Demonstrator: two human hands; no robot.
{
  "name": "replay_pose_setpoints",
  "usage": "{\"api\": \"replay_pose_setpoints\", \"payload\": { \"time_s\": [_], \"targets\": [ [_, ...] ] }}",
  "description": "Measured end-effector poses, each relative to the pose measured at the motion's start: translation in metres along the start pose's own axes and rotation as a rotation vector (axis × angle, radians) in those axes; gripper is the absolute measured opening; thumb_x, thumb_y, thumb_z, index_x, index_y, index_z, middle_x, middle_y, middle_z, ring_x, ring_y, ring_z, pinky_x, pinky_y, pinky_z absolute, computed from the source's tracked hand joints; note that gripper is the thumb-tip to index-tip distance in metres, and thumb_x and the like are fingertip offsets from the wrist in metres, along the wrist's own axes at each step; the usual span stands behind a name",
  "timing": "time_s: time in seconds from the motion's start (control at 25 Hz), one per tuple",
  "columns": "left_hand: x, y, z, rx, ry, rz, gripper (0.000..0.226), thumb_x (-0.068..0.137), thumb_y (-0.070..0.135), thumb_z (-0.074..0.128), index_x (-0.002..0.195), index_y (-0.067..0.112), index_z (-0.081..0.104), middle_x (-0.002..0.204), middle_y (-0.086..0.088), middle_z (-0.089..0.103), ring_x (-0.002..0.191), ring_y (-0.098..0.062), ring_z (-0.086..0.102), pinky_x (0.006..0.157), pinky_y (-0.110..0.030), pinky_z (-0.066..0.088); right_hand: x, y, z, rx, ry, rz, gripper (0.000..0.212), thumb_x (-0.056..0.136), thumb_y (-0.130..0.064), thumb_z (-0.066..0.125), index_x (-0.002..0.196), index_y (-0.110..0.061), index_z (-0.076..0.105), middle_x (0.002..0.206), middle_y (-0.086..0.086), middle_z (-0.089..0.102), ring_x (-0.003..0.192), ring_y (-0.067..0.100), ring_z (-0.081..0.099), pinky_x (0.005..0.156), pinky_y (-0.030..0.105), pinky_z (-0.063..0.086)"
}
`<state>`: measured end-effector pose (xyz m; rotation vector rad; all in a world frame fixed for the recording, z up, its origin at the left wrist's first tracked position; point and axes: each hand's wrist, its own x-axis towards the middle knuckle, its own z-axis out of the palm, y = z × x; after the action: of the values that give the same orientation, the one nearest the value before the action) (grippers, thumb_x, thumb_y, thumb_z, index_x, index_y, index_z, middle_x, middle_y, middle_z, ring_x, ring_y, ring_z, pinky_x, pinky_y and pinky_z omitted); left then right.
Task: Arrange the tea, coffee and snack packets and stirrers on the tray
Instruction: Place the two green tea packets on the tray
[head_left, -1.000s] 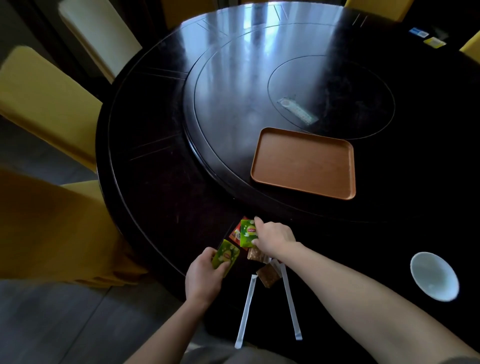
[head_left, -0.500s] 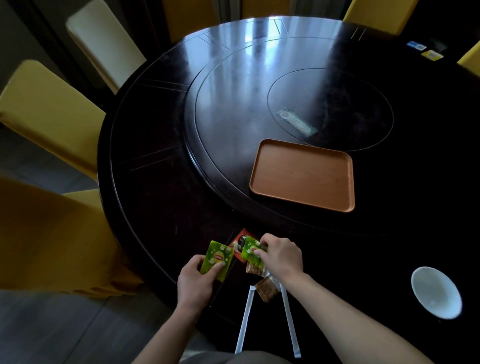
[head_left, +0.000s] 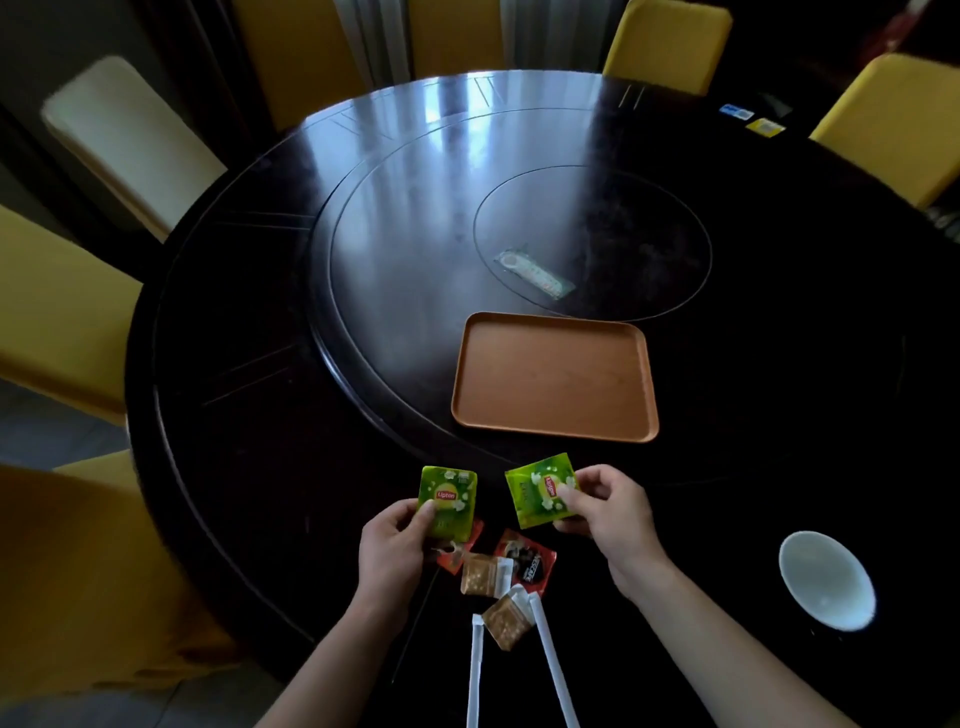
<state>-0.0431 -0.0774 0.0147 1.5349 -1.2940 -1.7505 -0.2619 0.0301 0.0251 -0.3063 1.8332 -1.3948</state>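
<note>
My left hand (head_left: 392, 551) pinches a green Lipton tea packet (head_left: 448, 500) above the table's near edge. My right hand (head_left: 605, 506) holds a second green tea packet (head_left: 540, 491), tilted. Both hang just short of the brown tray (head_left: 553, 376), which has nothing on it. Below my hands lie a red coffee packet (head_left: 530, 564), another red packet (head_left: 460, 553) partly under my left hand, two brown snack packets (head_left: 480, 574) (head_left: 506, 621), and two white wrapped stirrers (head_left: 474, 670) (head_left: 553, 660).
A dark round table (head_left: 249, 415) carries a raised turntable (head_left: 395, 234) under the tray. A clear wrapped item (head_left: 535, 274) lies beyond the tray. A white bowl (head_left: 826, 579) sits at the near right. Yellow chairs (head_left: 57, 306) ring the table.
Both hands have lifted off the pile and moved apart, each raising a green tea packet. The right hand's packet came up off the heap, uncovering the red and brown packets beneath.
</note>
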Motion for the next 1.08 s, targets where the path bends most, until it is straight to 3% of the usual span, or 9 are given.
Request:
{"api": "replay_pose_setpoints", "payload": {
  "time_s": [0.16,0.32,0.48,0.64,0.8,0.96,1.08],
  "targets": [
    [0.027,0.022,0.022,-0.038,-0.058,0.011,0.013,0.096,0.015,0.065,0.095,0.011,0.077,0.087,-0.013,0.080,0.079,-0.031,0.078,0.069,-0.042,0.062,0.020,-0.016,-0.006,0.011,0.047,0.003,0.004,0.088,-0.005,0.069,0.085,-0.006,0.067,0.081,0.008,0.074,0.072,0.015,0.073,0.058,0.029,0.059],
    [0.056,0.044,0.044,-0.041,-0.074,-0.002,0.012,0.095,0.013,0.067,0.091,0.011,0.077,0.085,-0.013,0.080,0.076,-0.030,0.077,0.068,-0.041,0.063,0.046,-0.028,-0.008,0.002,0.109,-0.015,0.005,0.088,-0.003,0.069,0.086,-0.006,0.065,0.085,0.010,0.074,0.077,0.020,0.071,0.055,0.026,0.057],
    [0.096,0.065,0.068,0.029,-0.078,-0.015,0.009,0.094,0.015,0.068,0.092,0.012,0.076,0.081,-0.007,0.080,0.069,-0.022,0.077,0.056,-0.027,0.060,0.081,-0.044,-0.011,-0.007,0.130,-0.043,0.007,0.088,-0.003,0.069,0.086,-0.005,0.064,0.084,0.011,0.072,0.075,0.019,0.070,0.053,0.027,0.057],
    [0.140,0.083,0.099,0.138,-0.080,0.005,0.010,0.093,0.015,0.070,0.091,0.008,0.077,0.074,-0.004,0.079,0.068,-0.023,0.077,0.061,-0.036,0.064,0.122,-0.065,-0.008,-0.064,0.144,-0.066,0.012,0.090,-0.005,0.068,0.082,-0.013,0.065,0.082,0.009,0.070,0.071,0.019,0.066,0.057,0.032,0.058],
    [0.181,0.100,0.122,0.341,-0.056,0.092,0.014,0.090,0.020,0.073,0.096,0.009,0.080,0.082,-0.008,0.079,0.073,-0.023,0.074,0.077,-0.048,0.063,0.164,-0.080,-0.003,-0.195,0.104,-0.101,0.005,0.092,-0.006,0.066,0.094,-0.010,0.069,0.093,0.016,0.073,0.075,0.019,0.067,0.059,0.029,0.057],
    [0.185,0.113,0.120,0.762,0.006,0.219,0.036,0.086,0.033,0.074,0.118,0.019,0.074,0.105,-0.004,0.078,0.096,-0.021,0.072,0.087,-0.038,0.057,0.193,-0.087,-0.007,-0.727,0.128,-0.296,0.038,0.088,-0.020,0.073,0.122,-0.005,0.066,0.116,0.013,0.069,0.107,0.028,0.063,0.093,0.035,0.048],
    [0.174,0.110,0.110,1.048,0.045,0.438,0.040,0.085,0.036,0.071,0.122,0.021,0.069,0.112,-0.005,0.071,0.102,-0.027,0.067,0.082,-0.037,0.053,0.193,-0.073,-0.013,-0.852,0.245,-0.465,0.038,0.083,-0.021,0.077,0.117,-0.006,0.068,0.115,0.014,0.067,0.106,0.034,0.060,0.092,0.039,0.045]
  ]
}}
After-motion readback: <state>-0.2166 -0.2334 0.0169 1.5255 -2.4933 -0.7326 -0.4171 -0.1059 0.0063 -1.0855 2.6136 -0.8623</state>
